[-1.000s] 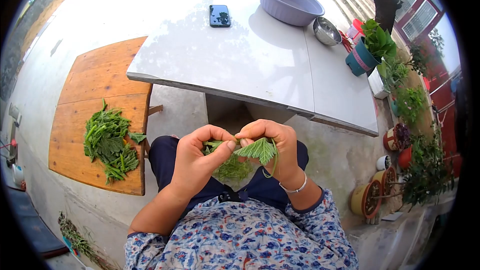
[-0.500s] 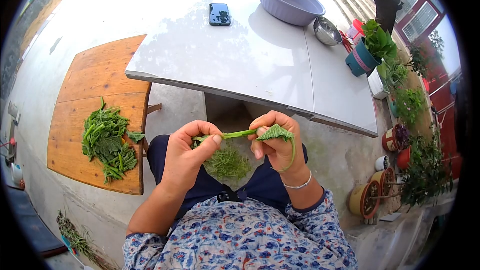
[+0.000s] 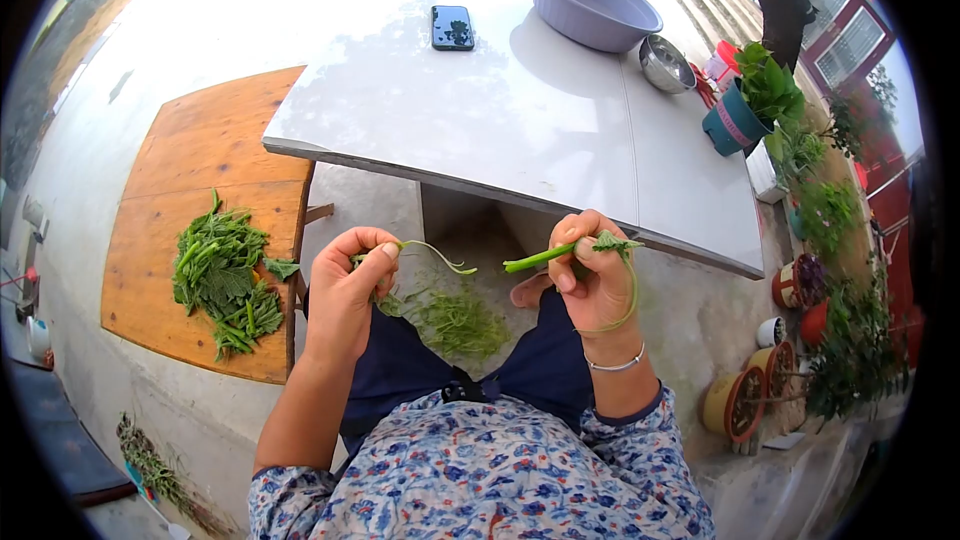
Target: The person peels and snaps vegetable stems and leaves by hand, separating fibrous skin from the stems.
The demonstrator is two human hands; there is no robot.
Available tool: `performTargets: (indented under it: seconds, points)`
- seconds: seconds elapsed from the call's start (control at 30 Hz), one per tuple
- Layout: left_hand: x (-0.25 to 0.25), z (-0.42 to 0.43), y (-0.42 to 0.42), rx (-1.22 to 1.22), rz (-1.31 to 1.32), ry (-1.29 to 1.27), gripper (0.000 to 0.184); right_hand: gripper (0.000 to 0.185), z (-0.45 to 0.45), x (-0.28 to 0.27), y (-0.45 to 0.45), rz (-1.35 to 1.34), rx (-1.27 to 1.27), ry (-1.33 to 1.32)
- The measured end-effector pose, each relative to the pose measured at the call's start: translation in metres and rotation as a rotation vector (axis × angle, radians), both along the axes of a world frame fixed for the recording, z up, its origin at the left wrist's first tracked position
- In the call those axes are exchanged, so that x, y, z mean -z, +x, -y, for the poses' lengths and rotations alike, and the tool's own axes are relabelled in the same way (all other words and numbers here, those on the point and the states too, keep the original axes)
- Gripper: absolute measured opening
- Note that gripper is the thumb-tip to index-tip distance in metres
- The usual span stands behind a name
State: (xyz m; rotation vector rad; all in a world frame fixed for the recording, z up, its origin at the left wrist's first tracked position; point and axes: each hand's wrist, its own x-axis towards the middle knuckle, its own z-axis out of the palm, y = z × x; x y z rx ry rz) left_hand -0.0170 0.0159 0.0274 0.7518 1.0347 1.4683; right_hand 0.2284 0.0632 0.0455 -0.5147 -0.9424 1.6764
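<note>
Between thumb and fingers, my left hand (image 3: 352, 278) pinches a thin pale-green strip of stem fibre (image 3: 440, 257) that curls out to the right. My right hand (image 3: 592, 270) is closed on a green leafy stem (image 3: 540, 258), its cut end pointing left and a crumpled leaf at the thumb. A long tendril from it loops down by the wrist. The hands are apart, above my lap. Below them a heap of green strips (image 3: 455, 322) lies on the ground. To the left, a pile of leafy greens (image 3: 225, 280) rests on the wooden table (image 3: 150, 230).
In front stands a pale stone-topped table (image 3: 480, 130). On it are a phone (image 3: 452, 28), a purple-grey basin (image 3: 595, 8), a metal bowl (image 3: 666, 65) and a potted plant in a teal pot (image 3: 733, 120). Several flowerpots (image 3: 735, 403) line the right side.
My hands have moved apart, and the stem no longer spans between them. A thin strip now hangs from my left hand, while the stem stays in my right. The view has shifted slightly.
</note>
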Motion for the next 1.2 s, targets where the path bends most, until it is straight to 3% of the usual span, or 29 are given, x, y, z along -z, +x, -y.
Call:
performTargets:
  seconds: [0.1, 0.17, 0.27, 0.3, 0.4, 0.47, 0.5, 0.6, 0.8, 0.87, 0.97, 1.1, 1.2]
  points:
    - [0.001, 0.000, -0.002, 0.029, 0.045, -0.001, 0.006, 0.009, -0.006, 0.003, -0.004, -0.188, 0.066, -0.059]
    - [-0.001, 0.002, 0.001, 0.070, 0.084, -0.002, 0.007, 0.007, -0.004, -0.005, -0.008, -0.177, 0.077, -0.097]
    - [-0.004, 0.006, 0.009, 0.216, 0.210, 0.022, 0.009, 0.004, -0.001, 0.000, -0.009, -0.172, -0.096, -0.199]
    - [-0.005, 0.007, 0.012, 0.223, 0.208, 0.020, 0.009, 0.014, -0.001, 0.003, -0.012, -0.144, -0.202, -0.158]
    - [-0.011, 0.008, 0.021, 0.278, 0.239, 0.046, 0.009, 0.020, 0.011, -0.011, -0.029, 0.052, -0.248, -0.113]
    - [-0.013, 0.010, 0.023, 0.282, 0.205, 0.073, 0.010, 0.024, 0.017, -0.021, -0.041, 0.358, -0.273, -0.050]
    - [-0.013, 0.011, 0.024, 0.283, 0.202, 0.072, 0.010, 0.024, 0.017, -0.020, -0.041, 0.355, -0.271, -0.049]
    - [-0.015, 0.014, 0.024, 0.229, 0.079, 0.119, 0.012, 0.011, 0.016, -0.015, -0.044, 0.366, -0.269, -0.067]
    - [-0.012, 0.011, 0.025, 0.143, -0.099, 0.213, 0.019, 0.013, 0.016, -0.007, -0.041, 0.198, -0.232, -0.134]
    - [-0.001, 0.009, 0.019, 0.126, -0.438, 0.305, 0.023, 0.013, 0.015, -0.004, -0.038, 0.193, -0.236, -0.137]
    - [-0.002, 0.008, 0.020, 0.117, -0.515, 0.290, 0.023, 0.015, 0.014, -0.002, -0.039, 0.195, -0.224, -0.138]
    - [0.018, 0.004, 0.027, 0.104, -0.403, 0.158, 0.026, 0.015, 0.013, 0.003, -0.041, 0.163, -0.227, -0.137]
    - [0.034, 0.005, 0.029, 0.210, -0.103, 0.006, 0.036, 0.013, 0.010, 0.006, -0.040, 0.131, -0.231, -0.144]
